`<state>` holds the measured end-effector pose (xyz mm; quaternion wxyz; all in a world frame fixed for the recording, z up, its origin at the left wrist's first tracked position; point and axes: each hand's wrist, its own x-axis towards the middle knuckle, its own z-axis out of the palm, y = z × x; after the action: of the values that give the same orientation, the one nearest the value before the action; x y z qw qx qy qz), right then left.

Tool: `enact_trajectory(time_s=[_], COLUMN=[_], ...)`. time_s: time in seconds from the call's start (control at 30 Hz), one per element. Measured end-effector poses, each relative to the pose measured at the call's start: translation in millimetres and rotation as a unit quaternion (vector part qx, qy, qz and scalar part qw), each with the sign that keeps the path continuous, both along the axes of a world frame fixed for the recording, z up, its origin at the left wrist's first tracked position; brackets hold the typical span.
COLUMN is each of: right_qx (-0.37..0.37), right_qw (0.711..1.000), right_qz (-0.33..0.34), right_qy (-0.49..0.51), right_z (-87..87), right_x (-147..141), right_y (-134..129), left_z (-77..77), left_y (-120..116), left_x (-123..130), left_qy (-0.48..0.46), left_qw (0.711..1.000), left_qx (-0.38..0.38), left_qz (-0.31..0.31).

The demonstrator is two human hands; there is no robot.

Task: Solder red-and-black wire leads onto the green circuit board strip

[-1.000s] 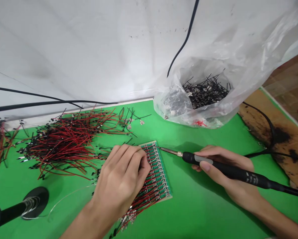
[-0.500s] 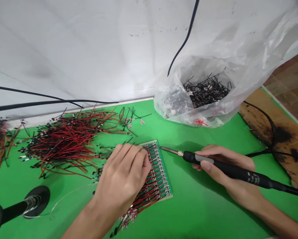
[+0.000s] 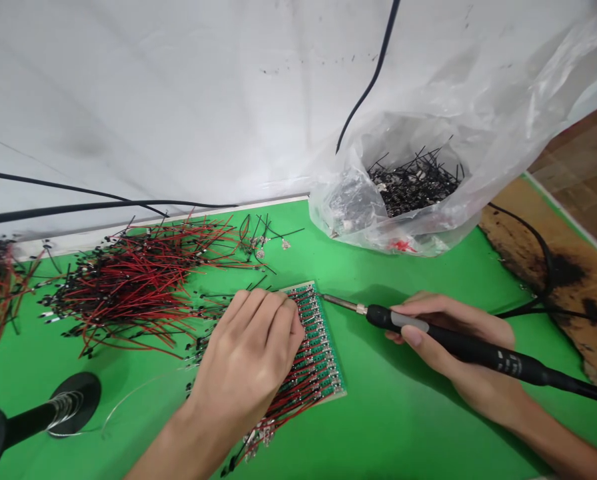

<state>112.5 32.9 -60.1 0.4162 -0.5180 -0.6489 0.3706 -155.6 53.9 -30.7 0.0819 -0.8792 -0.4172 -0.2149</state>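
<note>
Pinching the soldering iron point(image 3: 471, 350), the right hand point(image 3: 458, 313) sits at three o'clock of the circuit board point(image 3: 327, 343) on the worktop point(image 3: 403, 427); at nine o'clock the left hand point(image 3: 251, 353) curls its fingers together, their hold impossible to tell.

My right hand point(image 3: 461, 375) grips a soldering iron point(image 3: 483, 352), its tip point(image 3: 331, 299) near the far right corner of a circuit board point(image 3: 332, 347); my left hand point(image 3: 251, 353) curls over red wires point(image 3: 293, 400), fingertips hidden.
</note>
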Motion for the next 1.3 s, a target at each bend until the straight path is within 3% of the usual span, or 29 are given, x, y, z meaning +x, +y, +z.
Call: enact_trajectory(time_s=[0.87, 1.3], right_qx=[0.009, -0.056], right_qw=[1.0, 0.989], right_qz=[0.012, -0.063], right_qy=[0.022, 0.125], right_z=[-2.3, -3.6], right_x=[3.7, 3.3], right_y=[-3.5, -1.0], left_z=[-0.6, -0.1], left_y=[0.5, 1.4], left_x=[-1.5, -5.7], left_qy=[0.009, -0.008], left_qw=[1.0, 0.999], left_qx=[-0.011, -0.04], left_qz=[-0.002, -0.004])
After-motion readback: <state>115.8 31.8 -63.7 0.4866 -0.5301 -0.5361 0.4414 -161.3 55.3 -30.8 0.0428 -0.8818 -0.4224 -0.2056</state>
